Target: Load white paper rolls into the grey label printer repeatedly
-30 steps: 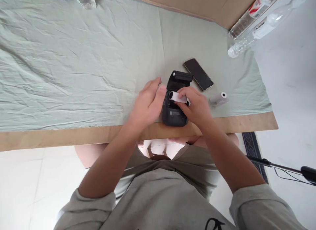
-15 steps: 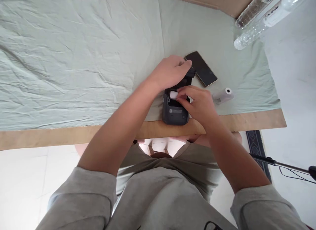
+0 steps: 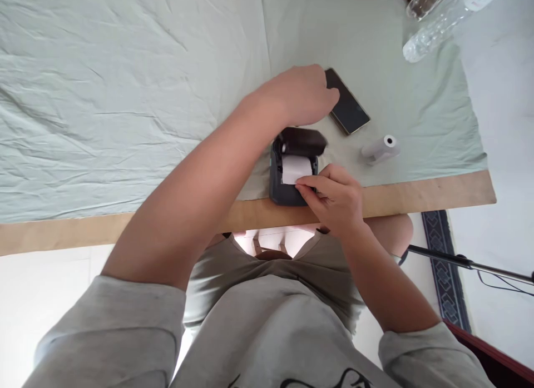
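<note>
A small dark grey printer [image 3: 287,192] lies at the table's front edge with its black lid [image 3: 303,142] raised. White paper [image 3: 296,169] comes out of its compartment over the front. My right hand [image 3: 334,196] pinches the paper's front end between thumb and finger. Above the lid, my left hand [image 3: 311,96] has its fingers curled; its fingertips are mostly hidden, and whether it holds anything does not show. It is beside a black phone [image 3: 350,108], overlapping its upper left side. A white paper roll [image 3: 379,149] lies to the right, its end loose.
A pale green cloth [image 3: 137,99] covers the table, with a bare wooden strip [image 3: 434,193] along the front edge. Clear plastic bottles [image 3: 429,38] are at the back right. A thin black pole [image 3: 463,260] stands to the right, below the table edge.
The paper has been drawn out toward the front by my right hand, which moved nearer me. My left hand has moved up and right, off the lid. The lid's dark surface shows more fully.
</note>
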A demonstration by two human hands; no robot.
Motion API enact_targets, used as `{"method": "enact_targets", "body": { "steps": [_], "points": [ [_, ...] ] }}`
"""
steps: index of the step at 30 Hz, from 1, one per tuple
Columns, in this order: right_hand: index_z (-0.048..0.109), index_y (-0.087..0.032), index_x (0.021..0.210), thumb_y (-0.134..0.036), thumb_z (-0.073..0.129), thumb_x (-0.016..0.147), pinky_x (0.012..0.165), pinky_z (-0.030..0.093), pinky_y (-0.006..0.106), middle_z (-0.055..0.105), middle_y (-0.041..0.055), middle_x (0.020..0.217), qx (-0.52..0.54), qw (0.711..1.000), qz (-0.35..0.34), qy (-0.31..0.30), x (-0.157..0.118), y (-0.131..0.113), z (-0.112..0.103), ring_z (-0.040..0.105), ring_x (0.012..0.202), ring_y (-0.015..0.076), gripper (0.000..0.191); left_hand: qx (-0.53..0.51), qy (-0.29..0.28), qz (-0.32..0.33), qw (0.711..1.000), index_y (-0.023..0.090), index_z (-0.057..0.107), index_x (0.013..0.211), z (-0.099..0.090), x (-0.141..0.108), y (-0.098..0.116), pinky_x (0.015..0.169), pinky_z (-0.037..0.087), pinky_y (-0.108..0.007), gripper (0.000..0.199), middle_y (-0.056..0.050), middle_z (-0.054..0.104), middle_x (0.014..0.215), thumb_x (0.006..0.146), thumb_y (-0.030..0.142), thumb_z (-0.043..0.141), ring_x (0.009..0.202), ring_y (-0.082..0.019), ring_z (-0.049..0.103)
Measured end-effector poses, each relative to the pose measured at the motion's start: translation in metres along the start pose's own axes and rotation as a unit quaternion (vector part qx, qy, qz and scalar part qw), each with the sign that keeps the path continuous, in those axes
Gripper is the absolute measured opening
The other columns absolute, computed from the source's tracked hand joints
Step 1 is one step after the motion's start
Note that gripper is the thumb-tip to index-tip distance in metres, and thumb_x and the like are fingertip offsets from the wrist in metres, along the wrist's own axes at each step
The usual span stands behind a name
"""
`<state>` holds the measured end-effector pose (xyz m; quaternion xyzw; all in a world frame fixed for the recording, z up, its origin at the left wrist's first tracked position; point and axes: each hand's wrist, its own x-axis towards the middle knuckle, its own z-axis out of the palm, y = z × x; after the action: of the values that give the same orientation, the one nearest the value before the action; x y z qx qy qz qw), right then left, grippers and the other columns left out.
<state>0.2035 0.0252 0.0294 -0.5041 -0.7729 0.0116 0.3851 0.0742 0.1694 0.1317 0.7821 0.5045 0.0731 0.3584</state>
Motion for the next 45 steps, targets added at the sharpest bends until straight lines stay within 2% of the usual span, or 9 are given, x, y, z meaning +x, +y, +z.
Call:
{"method": "enact_targets", "body": {
  "steps": [3, 7, 11, 26, 29, 32, 35, 39, 45],
  "points": [
    [0.079, -0.023, 0.084, -0.022, 0.066, 0.097, 0.06, 0.039, 0.029, 0.06, -0.0029, 0.062, 0.007, 1.0, 0.016, -0.014, -0.003, -0.002, 0.0, 0.049, 0.056, 0.0095, 0.019, 0.034, 0.007, 0.001, 0.999, 0.022, 0.052, 0.066, 0.01, 0.003, 0.002, 0.084, 0.046, -0.041, 0.035, -0.005, 0.054, 0.067, 0.101, 0.025, 0.053, 0.099, -0.034, 0.071],
    [0.079, -0.023, 0.083, -0.022, 0.065, 0.095, 0.056, 0.038, 0.027, 0.059, -0.0029, 0.06, 0.047, 0.997, 0.056, -0.038, -0.002, -0.006, -0.003, 0.046, 0.054, 0.0094, 0.019, 0.073, 0.063, 0.023, 0.995, 0.021, 0.065, 0.077, 0.044, 0.014, -0.004, 0.089, 0.048, -0.045, 0.026, -0.01, 0.069, 0.086, 0.101, 0.029, 0.056, 0.101, -0.033, 0.068],
    [0.075, -0.024, 0.081, -0.033, 0.059, 0.095, 0.054, 0.039, 0.029, 0.055, -0.0031, 0.057, 0.099, 0.983, 0.148, -0.034, -0.004, -0.005, -0.007, 0.045, 0.052, 0.0116, 0.023, 0.111, 0.088, 0.041, 0.989, 0.017, 0.071, 0.086, 0.071, 0.016, -0.011, 0.085, 0.051, -0.048, 0.04, -0.014, 0.073, 0.097, 0.107, 0.031, 0.039, 0.097, -0.034, 0.07],
    [0.052, -0.024, 0.081, -0.03, 0.068, 0.086, 0.052, 0.038, 0.024, 0.051, -0.0088, 0.061, 0.231, 0.896, 0.379, 0.017, -0.013, 0.027, 0.002, 0.048, 0.052, 0.0083, 0.018, 0.094, 0.106, 0.055, 0.988, 0.016, 0.071, 0.091, 0.069, 0.012, -0.013, 0.089, 0.051, -0.047, 0.044, -0.013, 0.072, 0.089, 0.109, 0.035, 0.036, 0.093, -0.034, 0.073],
    [0.053, -0.024, 0.078, -0.034, 0.067, 0.089, 0.05, 0.041, 0.024, 0.054, -0.0078, 0.057, 0.25, 0.889, 0.382, 0.015, -0.015, 0.028, 0.002, 0.052, 0.049, 0.0093, 0.021, -0.011, 0.162, 0.062, 0.985, 0.023, 0.067, 0.096, 0.059, -0.004, -0.026, 0.097, 0.052, -0.043, 0.041, -0.009, 0.073, 0.095, 0.111, 0.037, 0.032, 0.099, -0.028, 0.071],
    [0.059, -0.023, 0.079, -0.038, 0.064, 0.094, 0.053, 0.047, 0.025, 0.063, -0.0046, 0.062, 0.244, 0.899, 0.364, 0.016, -0.016, 0.027, 0.0, 0.058, 0.053, 0.0107, 0.022, -0.072, 0.23, 0.068, 0.968, 0.026, 0.065, 0.117, 0.061, -0.042, -0.05, 0.116, 0.046, -0.041, 0.03, -0.009, 0.072, 0.127, 0.108, 0.039, 0.04, 0.127, -0.026, 0.065],
    [0.068, -0.024, 0.097, -0.03, 0.057, 0.097, 0.07, 0.059, 0.03, 0.077, 0.0017, 0.087, 0.201, 0.925, 0.322, 0.02, -0.016, 0.027, 0.002, 0.073, 0.075, 0.0154, 0.012, -0.026, 0.182, 0.043, 0.982, 0.016, 0.052, 0.145, 0.078, -0.084, -0.075, 0.121, 0.044, -0.048, 0.054, -0.018, 0.059, 0.15, 0.101, 0.048, 0.05, 0.143, -0.032, 0.056],
    [0.064, -0.026, 0.132, -0.017, 0.052, 0.092, 0.103, 0.061, 0.046, 0.076, 0.0094, 0.132, 0.127, 0.958, 0.253, -0.035, -0.015, 0.028, 0.006, 0.073, 0.121, 0.0248, 0.043, 0.05, 0.119, 0.051, 0.99, 0.007, 0.031, 0.162, 0.104, -0.111, -0.092, 0.125, 0.039, -0.06, 0.101, -0.028, 0.043, 0.165, 0.09, 0.067, 0.066, 0.153, -0.043, 0.044],
    [0.059, -0.024, 0.143, -0.015, 0.049, 0.091, 0.112, 0.058, 0.053, 0.073, 0.0106, 0.142, 0.088, 0.96, 0.248, -0.099, -0.011, 0.025, 0.004, 0.07, 0.13, 0.0287, 0.054, 0.109, 0.131, 0.072, 0.983, 0.006, 0.027, 0.166, 0.114, -0.112, -0.098, 0.128, 0.035, -0.06, 0.12, -0.03, 0.043, 0.165, 0.082, 0.077, 0.074, 0.156, -0.045, 0.042]
  ]
}}
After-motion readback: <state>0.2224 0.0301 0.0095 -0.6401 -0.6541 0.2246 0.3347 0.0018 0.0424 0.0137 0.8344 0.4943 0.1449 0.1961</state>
